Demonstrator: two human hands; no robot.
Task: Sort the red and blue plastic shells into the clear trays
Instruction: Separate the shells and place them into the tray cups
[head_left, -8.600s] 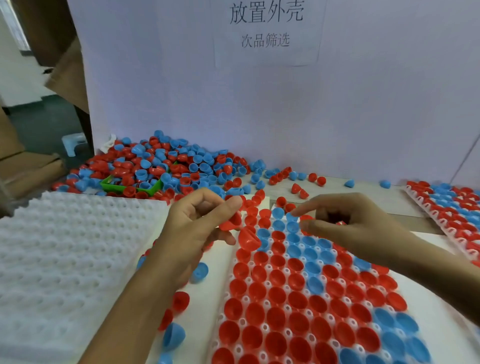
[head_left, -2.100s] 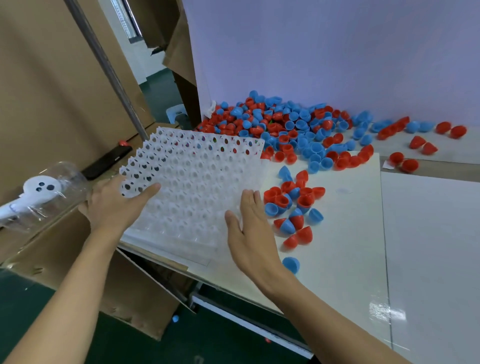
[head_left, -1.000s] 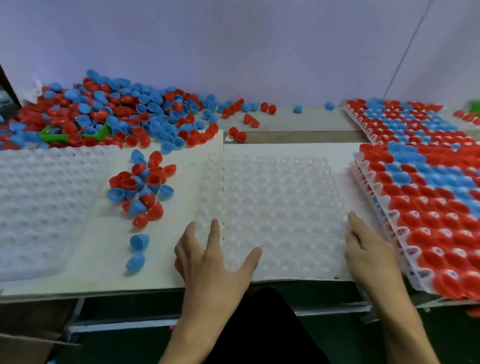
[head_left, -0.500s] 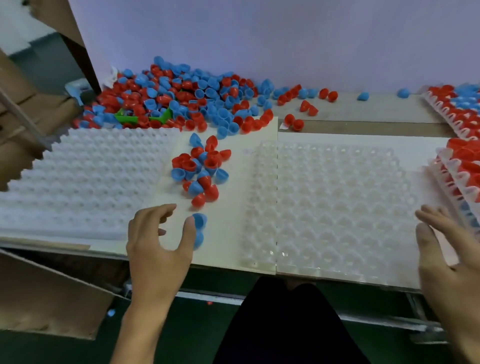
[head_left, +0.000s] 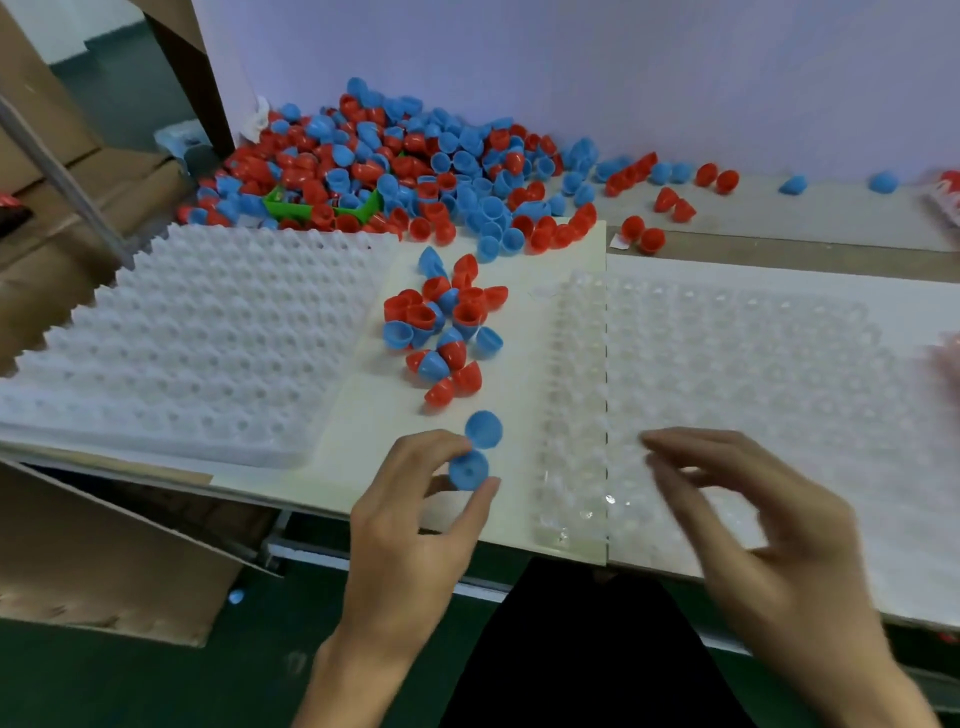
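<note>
The left hand (head_left: 410, 519) pinches a blue shell (head_left: 468, 470) between thumb and fingertips just left of the empty clear tray (head_left: 727, 374), a second blue shell (head_left: 483, 429) lying just beyond it, while the blurred right hand (head_left: 758, 525) hovers over that tray's near edge, fingers loosely spread, holding nothing.

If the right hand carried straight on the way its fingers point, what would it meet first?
Probably the empty clear tray under the right hand; its fingers point left toward the loose blue shell, though height is unclear.
</note>
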